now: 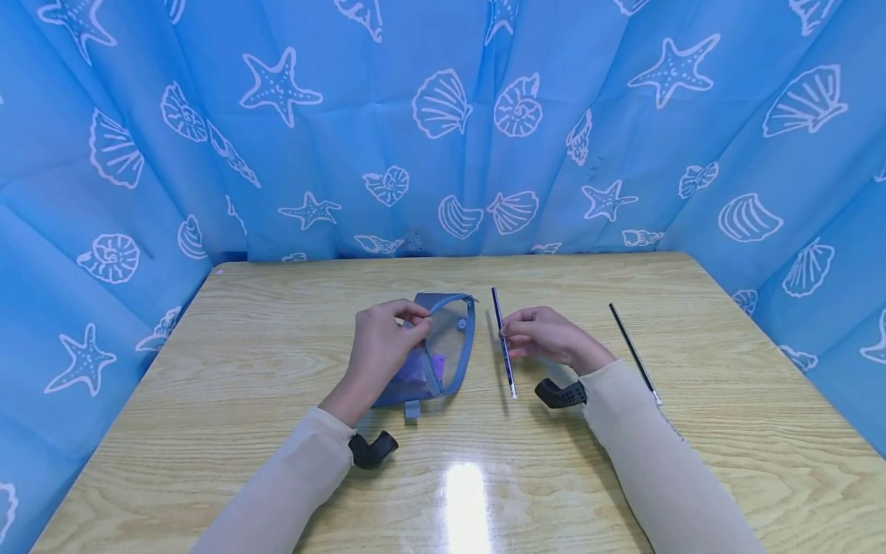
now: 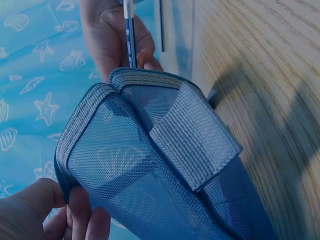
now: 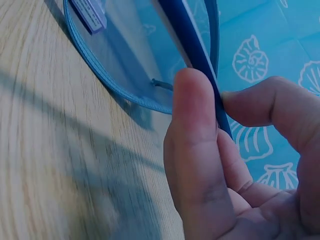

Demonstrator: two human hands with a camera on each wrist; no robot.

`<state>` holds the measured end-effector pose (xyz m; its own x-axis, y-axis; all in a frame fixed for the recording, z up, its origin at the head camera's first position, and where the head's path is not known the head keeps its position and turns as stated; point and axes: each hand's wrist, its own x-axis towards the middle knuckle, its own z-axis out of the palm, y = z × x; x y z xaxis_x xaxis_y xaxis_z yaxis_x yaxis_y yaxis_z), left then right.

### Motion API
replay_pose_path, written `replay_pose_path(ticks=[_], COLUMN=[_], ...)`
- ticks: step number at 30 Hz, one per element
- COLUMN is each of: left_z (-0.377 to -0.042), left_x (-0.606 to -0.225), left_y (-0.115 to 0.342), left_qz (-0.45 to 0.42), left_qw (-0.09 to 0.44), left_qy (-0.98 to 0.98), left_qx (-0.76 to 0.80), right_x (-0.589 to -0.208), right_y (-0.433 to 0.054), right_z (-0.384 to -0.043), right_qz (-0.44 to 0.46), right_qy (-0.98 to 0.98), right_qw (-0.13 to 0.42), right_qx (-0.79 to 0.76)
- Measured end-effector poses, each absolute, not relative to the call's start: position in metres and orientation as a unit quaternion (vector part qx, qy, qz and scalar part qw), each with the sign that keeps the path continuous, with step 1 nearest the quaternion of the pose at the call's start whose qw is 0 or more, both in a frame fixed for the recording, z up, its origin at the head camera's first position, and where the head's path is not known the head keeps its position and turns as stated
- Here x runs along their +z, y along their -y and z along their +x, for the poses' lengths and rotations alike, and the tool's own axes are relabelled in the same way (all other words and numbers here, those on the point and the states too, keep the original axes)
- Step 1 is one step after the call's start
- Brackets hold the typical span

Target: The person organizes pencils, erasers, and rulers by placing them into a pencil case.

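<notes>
A blue mesh zip pouch [image 1: 457, 377] stands on the table, its zipped mouth spread wide toward the right. My left hand [image 1: 391, 331] pinches the upper zip edge between thumb and fingers; the left wrist view shows the mesh wall [image 2: 115, 155] and a grey fabric tab [image 2: 195, 137]. Inside lies something purple [image 1: 438, 363], partly hidden by the mesh. Between thumb and fingers, my right hand [image 1: 547, 336] holds a dark blue pencil [image 1: 504, 346] just right of the pouch mouth, apart from it. In the right wrist view the pencil [image 3: 187, 32] crosses in front of the pouch opening.
A black pencil [image 1: 633, 350] lies on the wooden table [image 1: 277, 338] to the right, beyond my right forearm. Behind the table hangs a blue curtain [image 1: 388, 138] with shells and starfish. Black wrist mounts [image 1: 374, 450] sit on both sleeves.
</notes>
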<state>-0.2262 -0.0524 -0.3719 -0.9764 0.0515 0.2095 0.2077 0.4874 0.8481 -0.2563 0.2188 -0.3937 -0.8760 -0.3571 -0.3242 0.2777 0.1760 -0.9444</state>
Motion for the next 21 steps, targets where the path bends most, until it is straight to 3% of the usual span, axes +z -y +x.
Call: replay_pose_path(ticks=[21], left_z=[-0.226], left_x=[-0.372], left_y=[0.053], left_qz=[-0.084], left_qw=[0.087], left_qy=[0.859], left_qx=[-0.498], right_x=[-0.393], right_y=[-0.204], right_z=[-0.251], right_qz=[-0.045], right_qy=[-0.729], right_qw=[0.276], right_qx=[-0.625])
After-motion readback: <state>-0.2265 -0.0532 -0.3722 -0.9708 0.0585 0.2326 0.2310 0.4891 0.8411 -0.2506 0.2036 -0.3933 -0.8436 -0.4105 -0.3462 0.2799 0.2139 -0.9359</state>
